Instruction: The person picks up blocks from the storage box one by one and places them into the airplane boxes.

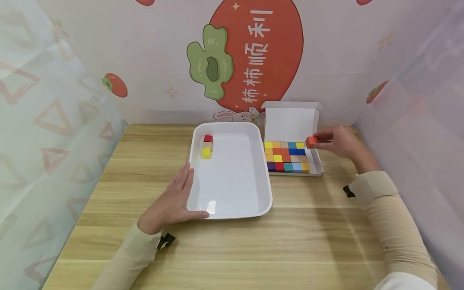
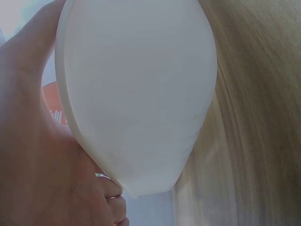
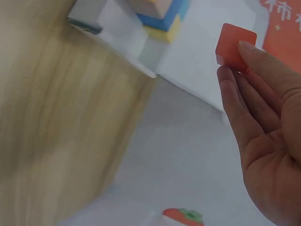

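Observation:
My right hand [image 1: 338, 141] pinches an orange-red cube [image 3: 235, 46] between thumb and fingertips, held up over the right side of a small white box [image 1: 319, 166]. In that box lie rows of coloured cubes [image 1: 284, 152], with a gap at the right end. My left hand [image 1: 173, 197] rests at the near left corner of a large white tray [image 1: 232, 215], fingers extended along its left rim and thumb along the front rim. Inside the tray, at the upper left, a red cube [image 1: 208, 138], a tan cube [image 1: 207, 145] and a yellow cube [image 1: 206, 153] stand in a line.
The box's white lid [image 1: 290, 123] stands raised at its back. Both containers sit side by side on a wood-grain table [image 1: 232, 253]. Printed cloth walls [image 1: 156, 92] enclose the table's back and sides.

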`<state>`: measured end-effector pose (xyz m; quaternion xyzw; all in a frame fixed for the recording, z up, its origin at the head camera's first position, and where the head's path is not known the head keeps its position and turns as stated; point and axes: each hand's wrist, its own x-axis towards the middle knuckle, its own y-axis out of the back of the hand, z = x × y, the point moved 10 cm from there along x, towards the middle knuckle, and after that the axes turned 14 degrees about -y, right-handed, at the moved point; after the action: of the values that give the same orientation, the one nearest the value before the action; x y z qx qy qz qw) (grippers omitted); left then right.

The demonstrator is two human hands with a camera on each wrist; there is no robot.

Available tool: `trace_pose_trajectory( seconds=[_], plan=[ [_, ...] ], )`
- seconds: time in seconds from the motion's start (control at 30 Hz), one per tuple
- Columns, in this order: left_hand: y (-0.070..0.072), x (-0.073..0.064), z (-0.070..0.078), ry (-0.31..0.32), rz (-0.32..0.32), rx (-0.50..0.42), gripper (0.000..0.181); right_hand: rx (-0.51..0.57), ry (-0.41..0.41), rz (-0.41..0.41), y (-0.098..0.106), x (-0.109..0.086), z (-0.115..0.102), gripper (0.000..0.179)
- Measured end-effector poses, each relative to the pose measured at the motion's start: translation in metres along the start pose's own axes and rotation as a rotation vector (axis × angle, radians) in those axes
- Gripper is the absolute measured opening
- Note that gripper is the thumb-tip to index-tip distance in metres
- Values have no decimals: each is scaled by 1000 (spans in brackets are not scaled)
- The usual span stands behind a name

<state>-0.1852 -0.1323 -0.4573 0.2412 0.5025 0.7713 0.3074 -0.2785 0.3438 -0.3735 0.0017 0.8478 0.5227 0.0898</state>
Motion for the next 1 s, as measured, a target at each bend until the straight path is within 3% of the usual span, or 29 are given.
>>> trace_pose_trajectory(
  seconds=[0.33,0.77,1.0],
  plan=[
    [-1,-1,-1,25,-17,-18,144,26,-101,-55,-28,21,34,44],
    [-1,-2,1,34,-24,-17,144,-2,-76,-61,-48,32,34,38],
    [2,-1,3,21,-6,-16,144,-119,-112,-84,-58,36,26,39]
  ],
)
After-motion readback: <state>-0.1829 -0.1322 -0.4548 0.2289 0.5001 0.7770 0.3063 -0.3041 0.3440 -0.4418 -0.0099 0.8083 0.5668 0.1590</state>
